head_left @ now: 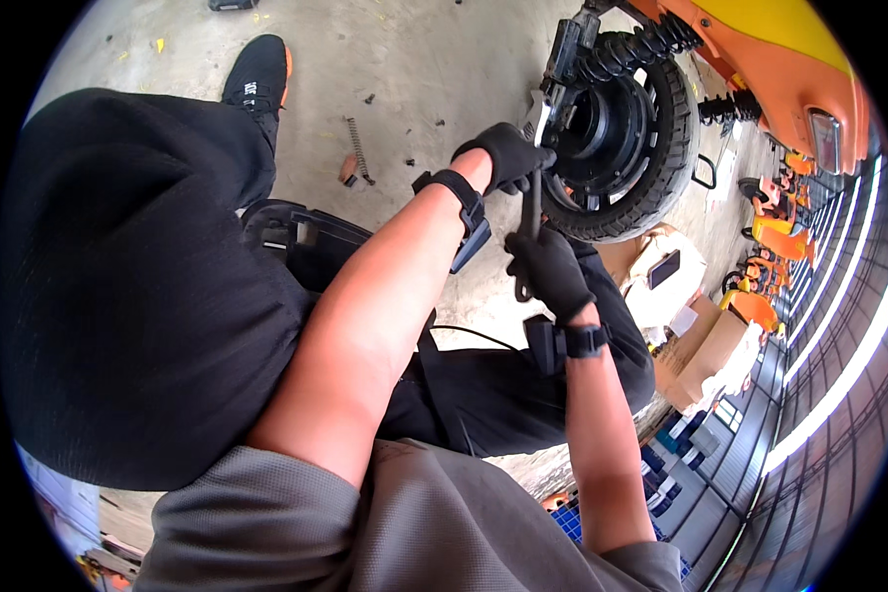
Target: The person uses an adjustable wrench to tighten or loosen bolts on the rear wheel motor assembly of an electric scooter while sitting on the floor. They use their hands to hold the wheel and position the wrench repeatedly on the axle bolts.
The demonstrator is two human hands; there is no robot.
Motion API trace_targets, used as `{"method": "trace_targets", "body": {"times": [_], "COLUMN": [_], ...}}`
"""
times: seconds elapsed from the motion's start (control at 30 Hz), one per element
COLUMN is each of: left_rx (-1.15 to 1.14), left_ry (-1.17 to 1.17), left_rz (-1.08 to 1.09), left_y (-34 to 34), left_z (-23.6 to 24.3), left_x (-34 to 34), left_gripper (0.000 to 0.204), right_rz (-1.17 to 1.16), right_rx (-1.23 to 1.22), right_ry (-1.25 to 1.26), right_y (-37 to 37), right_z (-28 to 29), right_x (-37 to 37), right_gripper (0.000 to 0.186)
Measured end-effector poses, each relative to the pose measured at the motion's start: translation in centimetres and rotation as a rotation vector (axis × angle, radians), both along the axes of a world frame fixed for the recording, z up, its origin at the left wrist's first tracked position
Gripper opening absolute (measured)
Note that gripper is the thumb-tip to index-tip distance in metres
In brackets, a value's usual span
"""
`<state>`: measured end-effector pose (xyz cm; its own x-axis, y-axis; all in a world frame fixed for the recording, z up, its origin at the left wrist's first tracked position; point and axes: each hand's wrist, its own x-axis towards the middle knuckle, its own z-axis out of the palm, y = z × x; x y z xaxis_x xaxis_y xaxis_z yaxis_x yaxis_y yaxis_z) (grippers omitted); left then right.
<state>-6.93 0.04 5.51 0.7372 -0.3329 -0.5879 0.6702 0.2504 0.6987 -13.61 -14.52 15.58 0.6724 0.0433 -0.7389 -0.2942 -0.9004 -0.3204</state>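
Beside the black wheel (676, 148) of an orange and yellow scooter (750, 49), my gloved left hand (503, 158) is closed around a wrench just below its silver head (537, 116). The head is up against the dark axle end of the suspension arm; the exact contact is hidden. Lower down, my gloved right hand (553, 273) grips the dark handle (531, 207), and a loop-shaped end shows below its fingers. Whether head and handle are one piece is hidden under my left hand. A black coil-spring shock absorber (641, 49) rises over the wheel.
On the concrete floor lie a loose spring (358, 148), a small brownish block (348, 169) and scattered small fasteners. A phone (664, 269) rests on pale packing near a cardboard box (705, 350). Other orange scooters (784, 242) line the right. A black plastic part (316, 227) is between my legs.
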Motion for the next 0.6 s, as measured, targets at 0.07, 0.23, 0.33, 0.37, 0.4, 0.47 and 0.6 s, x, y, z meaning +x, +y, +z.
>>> {"method": "trace_targets", "body": {"times": [0.07, 0.23, 0.33, 0.37, 0.4, 0.47, 0.6], "left_rx": [-0.064, -0.055, -0.099, -0.103, -0.108, -0.086, -0.03], "left_ry": [0.004, -0.041, -0.027, -0.026, -0.023, -0.032, -0.031], "left_rz": [-0.04, -0.068, 0.002, 0.023, 0.043, 0.062, 0.066], "left_y": [-0.5, -1.4, -1.9, -2.1, -2.3, -2.6, -2.8], "left_z": [0.3, 1.9, 1.4, 1.3, 1.2, 0.9, 0.6], "left_x": [-0.2, -0.4, -0.4, -0.3, -0.3, -0.1, -0.1], "left_gripper": [0.035, 0.036, 0.036, 0.036, 0.036, 0.034, 0.035], "right_rz": [-0.064, -0.079, -0.04, -0.027, -0.014, 0.01, 0.037], "right_rx": [0.017, -0.04, -0.062, -0.07, -0.079, -0.095, -0.104], "right_ry": [0.015, -0.023, -0.031, -0.044, -0.056, -0.06, -0.047], "right_y": [-0.1, -0.9, -0.1, 0.0, 0.1, 0.4, 0.5], "right_z": [1.4, 2.5, 3.0, 3.1, 3.2, 3.5, 3.5], "right_x": [-0.5, -1.0, -0.4, -0.1, 0.2, 0.6, 0.7], "right_gripper": [0.035, 0.035, 0.035, 0.035, 0.035, 0.036, 0.037]}}
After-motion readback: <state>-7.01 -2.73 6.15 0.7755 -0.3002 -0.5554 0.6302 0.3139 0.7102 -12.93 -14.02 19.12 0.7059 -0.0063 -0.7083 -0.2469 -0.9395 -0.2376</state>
